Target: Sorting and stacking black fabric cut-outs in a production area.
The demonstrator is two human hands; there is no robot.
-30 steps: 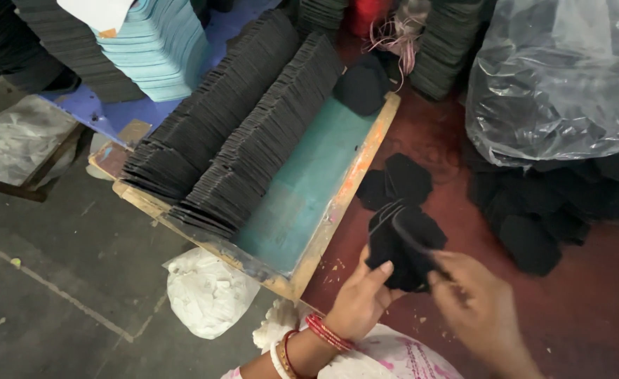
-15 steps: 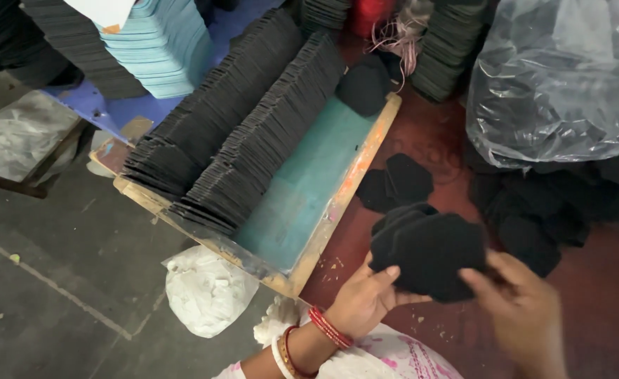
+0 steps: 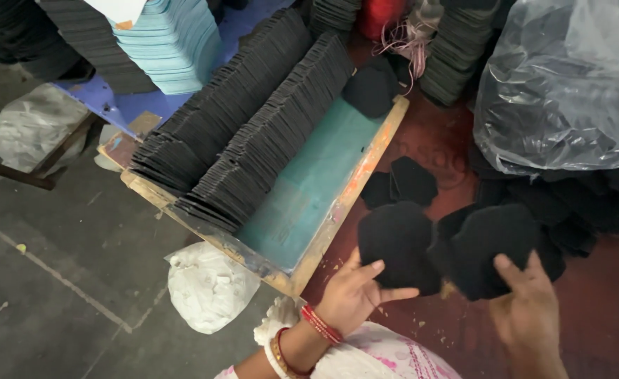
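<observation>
floor bag: white tied plastic bag on the grey floor, just beside the tray's near corner.
tray: wooden-edged tray with a teal base, tilted; two long rows of thin black sheets stand on edge in it, packed close.
left hand: left hand, red and white bangles at the wrist, grip closed on a black cut piece — thumb on its lower face, fingers behind.
right hand: right hand, grip closed on a second black piece at its lower edge; thumb on the front.
position of pieces: both held up over the red floor, edges near or overlapping; cannot tell if they touch.
handling (judgement): look light, thin, soft and felt-like with a matt face; likely to flop, not slip. Best taken by an edge pinch, or flat under the palm to keep shape.
loose pile: more black pieces on the floor behind.
far right: clear plastic bag of dark material.
</observation>
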